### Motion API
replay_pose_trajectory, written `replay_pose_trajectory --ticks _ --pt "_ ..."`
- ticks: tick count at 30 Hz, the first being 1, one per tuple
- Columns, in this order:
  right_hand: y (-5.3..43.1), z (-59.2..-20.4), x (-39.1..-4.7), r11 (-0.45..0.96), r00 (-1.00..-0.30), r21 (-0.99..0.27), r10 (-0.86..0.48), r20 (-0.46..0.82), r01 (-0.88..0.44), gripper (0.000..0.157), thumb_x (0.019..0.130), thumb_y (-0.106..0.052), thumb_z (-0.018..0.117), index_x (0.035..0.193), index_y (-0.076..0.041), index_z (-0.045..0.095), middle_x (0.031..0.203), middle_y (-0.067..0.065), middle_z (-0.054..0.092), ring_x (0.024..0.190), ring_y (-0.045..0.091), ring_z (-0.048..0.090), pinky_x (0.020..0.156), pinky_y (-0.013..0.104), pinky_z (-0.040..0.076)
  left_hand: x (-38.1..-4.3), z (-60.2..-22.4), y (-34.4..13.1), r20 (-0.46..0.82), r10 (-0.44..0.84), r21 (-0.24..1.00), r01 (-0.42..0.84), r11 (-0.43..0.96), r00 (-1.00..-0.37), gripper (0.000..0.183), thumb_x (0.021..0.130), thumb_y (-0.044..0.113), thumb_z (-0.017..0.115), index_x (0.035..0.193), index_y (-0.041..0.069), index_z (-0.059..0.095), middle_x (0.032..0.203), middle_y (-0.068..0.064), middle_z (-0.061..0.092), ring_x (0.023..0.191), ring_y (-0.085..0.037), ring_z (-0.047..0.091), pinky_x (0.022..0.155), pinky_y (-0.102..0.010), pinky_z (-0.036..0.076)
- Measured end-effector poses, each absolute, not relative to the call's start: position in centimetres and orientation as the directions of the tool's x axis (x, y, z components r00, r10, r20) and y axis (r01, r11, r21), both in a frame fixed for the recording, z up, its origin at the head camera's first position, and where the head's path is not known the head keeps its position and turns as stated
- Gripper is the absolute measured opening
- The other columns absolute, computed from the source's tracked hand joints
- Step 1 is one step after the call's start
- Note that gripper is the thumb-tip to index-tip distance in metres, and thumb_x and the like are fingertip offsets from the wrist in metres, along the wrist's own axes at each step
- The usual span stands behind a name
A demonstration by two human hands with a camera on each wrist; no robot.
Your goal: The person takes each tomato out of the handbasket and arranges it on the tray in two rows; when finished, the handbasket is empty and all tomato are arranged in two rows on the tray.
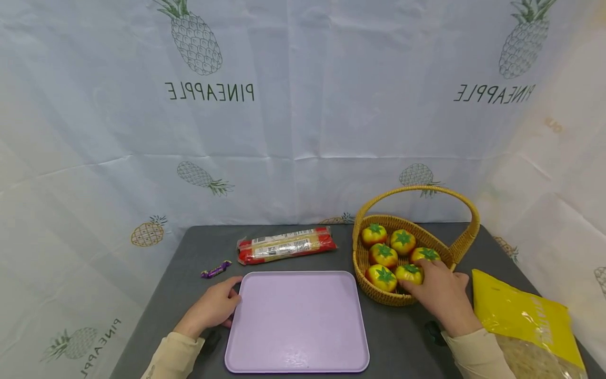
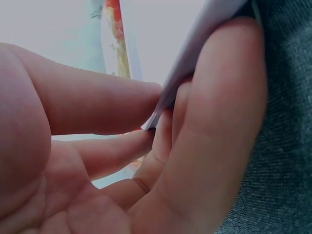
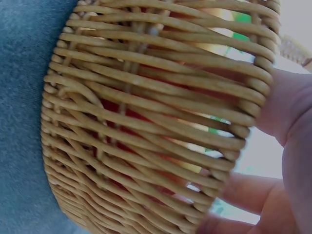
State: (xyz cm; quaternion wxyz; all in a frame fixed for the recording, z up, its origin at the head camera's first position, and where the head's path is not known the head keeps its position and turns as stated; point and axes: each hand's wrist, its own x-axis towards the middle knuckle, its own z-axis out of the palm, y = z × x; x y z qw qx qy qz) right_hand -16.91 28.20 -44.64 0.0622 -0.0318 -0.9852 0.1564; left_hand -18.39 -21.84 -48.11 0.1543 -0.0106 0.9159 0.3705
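My left hand (image 1: 213, 308) grips the left edge of a lilac rectangular tray (image 1: 298, 321); in the left wrist view the tray's rim (image 2: 183, 61) runs between thumb and fingers. On the right, my right hand (image 1: 442, 292) reaches over the rim of a handled wicker basket (image 1: 385, 298). Its thumb and fingers curl round a yellow fruit with a green star-shaped top (image 1: 409, 273), at the basket's front. Several similar yellow-and-red fruits (image 1: 383, 256) lie around it. In the right wrist view the woven wall (image 3: 156, 112) partly hides the fruits and the fingertips.
Behind the tray lies a red-and-clear long packet (image 1: 286, 246). A purple wrapped candy (image 1: 216, 269) is at the left. A yellow bag (image 1: 525, 316) with a clear lower part lies right of my right arm. The basket's tall handle (image 1: 416, 188) arches above the fruits. A pineapple-print curtain (image 1: 303, 126) hangs behind the dark table.
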Motion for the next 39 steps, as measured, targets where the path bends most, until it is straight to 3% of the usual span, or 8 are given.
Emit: replay_pose_trajectory --ticks 7,14,18,23,27,39 --pt "28.2 -43.1 -16.3 0.948 -0.987 -0.316 0.071 0.146 0.021 0.071 0.09 -0.048 0.083 0.135 0.005 0.068 0.126 0.034 0.067 0.108 0.052 0.066 0.087 0.074 0.034 -18.4 -48.4 -22.1 -0.287 0.094 0.692 -0.138 0.709 -0.953 0.057 0.103 0.007 0.063 0.158 0.005 0.05 0.104 -0.011 0.068 0.07 -0.019 0.066 0.054 -0.036 0.064" --pt "27.6 -41.3 -15.8 0.922 -0.982 -0.386 0.035 0.186 -0.04 0.076 0.092 -0.055 0.082 0.142 0.0 0.064 0.136 0.033 0.064 0.116 0.053 0.064 0.088 0.069 0.032 -18.4 -48.5 -22.1 -0.287 0.089 0.698 -0.145 0.701 -0.954 0.057 0.103 0.008 0.063 0.158 0.005 0.05 0.103 -0.012 0.067 0.072 -0.019 0.067 0.054 -0.036 0.064" --pt "26.3 -40.6 -16.0 0.903 -0.981 -0.419 -0.007 0.195 -0.09 0.078 0.093 -0.055 0.081 0.146 -0.002 0.062 0.142 0.031 0.061 0.123 0.053 0.062 0.1 0.075 0.04 -18.3 -48.5 -22.2 -0.292 0.085 0.705 -0.154 0.692 -0.953 0.056 0.103 0.008 0.063 0.158 0.006 0.05 0.104 -0.012 0.067 0.074 -0.019 0.067 0.054 -0.036 0.064" --pt "23.7 -40.2 -16.3 0.88 -0.974 -0.451 -0.054 0.218 -0.149 0.073 0.092 -0.048 0.084 0.147 -0.005 0.062 0.143 0.028 0.062 0.128 0.052 0.062 0.102 0.071 0.054 -18.3 -48.6 -22.3 -0.293 0.089 0.736 -0.165 0.656 -0.952 0.055 0.103 0.007 0.064 0.157 0.008 0.052 0.102 -0.011 0.067 0.074 -0.02 0.067 0.054 -0.037 0.064" --pt "21.2 -40.1 -16.8 0.852 -0.963 -0.479 -0.096 0.25 -0.21 0.07 0.092 -0.045 0.085 0.147 -0.008 0.063 0.146 0.024 0.063 0.133 0.05 0.06 0.105 0.07 0.053 -18.4 -48.5 -22.3 -0.304 0.085 0.756 -0.186 0.627 -0.949 0.056 0.102 0.007 0.065 0.157 0.01 0.053 0.101 -0.012 0.065 0.075 -0.022 0.067 0.055 -0.038 0.065" --pt "12.5 -42.4 -18.7 0.801 -0.938 -0.5 -0.217 0.271 -0.33 0.066 0.086 -0.04 0.091 0.142 -0.012 0.068 0.134 0.009 0.068 0.118 0.032 0.07 0.102 0.055 0.062 -18.6 -49.1 -22.7 -0.3 0.094 0.79 -0.192 0.583 -0.949 0.055 0.101 0.004 0.063 0.156 0.011 0.054 0.097 -0.012 0.063 0.073 -0.023 0.065 0.051 -0.038 0.063"
